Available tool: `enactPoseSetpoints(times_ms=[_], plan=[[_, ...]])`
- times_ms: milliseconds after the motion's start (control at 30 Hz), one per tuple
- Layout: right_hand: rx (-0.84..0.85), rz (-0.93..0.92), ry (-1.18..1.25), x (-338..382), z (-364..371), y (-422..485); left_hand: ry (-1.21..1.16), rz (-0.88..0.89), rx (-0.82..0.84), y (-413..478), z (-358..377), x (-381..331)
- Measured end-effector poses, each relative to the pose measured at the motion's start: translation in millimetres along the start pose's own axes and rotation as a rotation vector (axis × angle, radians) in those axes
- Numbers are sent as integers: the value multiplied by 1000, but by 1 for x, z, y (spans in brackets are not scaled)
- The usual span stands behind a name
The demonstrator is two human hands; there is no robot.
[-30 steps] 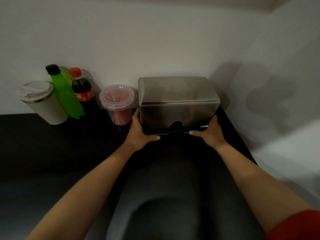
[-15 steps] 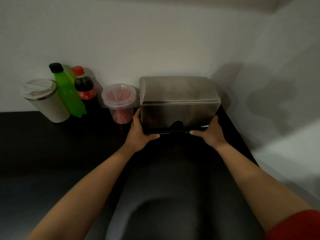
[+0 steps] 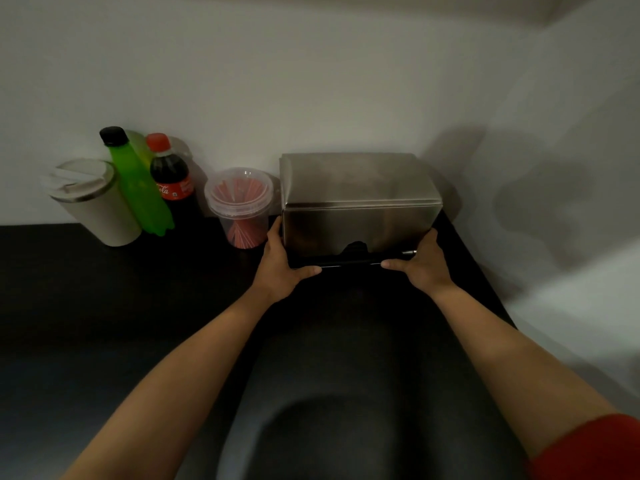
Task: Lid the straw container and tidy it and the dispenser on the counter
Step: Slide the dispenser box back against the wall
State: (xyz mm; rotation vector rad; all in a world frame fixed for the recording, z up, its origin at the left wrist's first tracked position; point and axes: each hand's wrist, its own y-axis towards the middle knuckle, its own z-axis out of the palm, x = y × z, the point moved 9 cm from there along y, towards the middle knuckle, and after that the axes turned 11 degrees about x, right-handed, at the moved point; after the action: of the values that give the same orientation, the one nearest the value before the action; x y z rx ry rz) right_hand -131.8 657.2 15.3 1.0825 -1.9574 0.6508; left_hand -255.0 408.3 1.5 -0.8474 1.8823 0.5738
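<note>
Left hand (image 3: 281, 268), right hand (image 3: 420, 264) still gripping dispenser (image 3: 358, 206), unmoved

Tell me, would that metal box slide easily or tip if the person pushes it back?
The metal box looks wide and low, so it would probably slide rather than tip. Its smooth steel sides may be slippery, which may be why the left hand and right hand grip both lower corners. It is likely fairly heavy.
</note>
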Motion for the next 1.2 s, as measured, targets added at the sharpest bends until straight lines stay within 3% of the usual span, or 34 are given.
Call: enactPoseSetpoints(times_ms=[567,767,1033,1167,1200], plan=[[-29,100,-36,2,6,-29,16,-85,24,-16,1,-1],[-16,174,-105,8,16,-59,23,-150,-65,-34,-9,-4],[38,84,-150,42,31,-85,48,-205,-224,-66,-29,-8],[21,64,-131,49,38,-87,82,-204,-198,-78,-27,-20],[89,43,-120,62,63,-102,78,-230,-237,-105,-44,-13]])
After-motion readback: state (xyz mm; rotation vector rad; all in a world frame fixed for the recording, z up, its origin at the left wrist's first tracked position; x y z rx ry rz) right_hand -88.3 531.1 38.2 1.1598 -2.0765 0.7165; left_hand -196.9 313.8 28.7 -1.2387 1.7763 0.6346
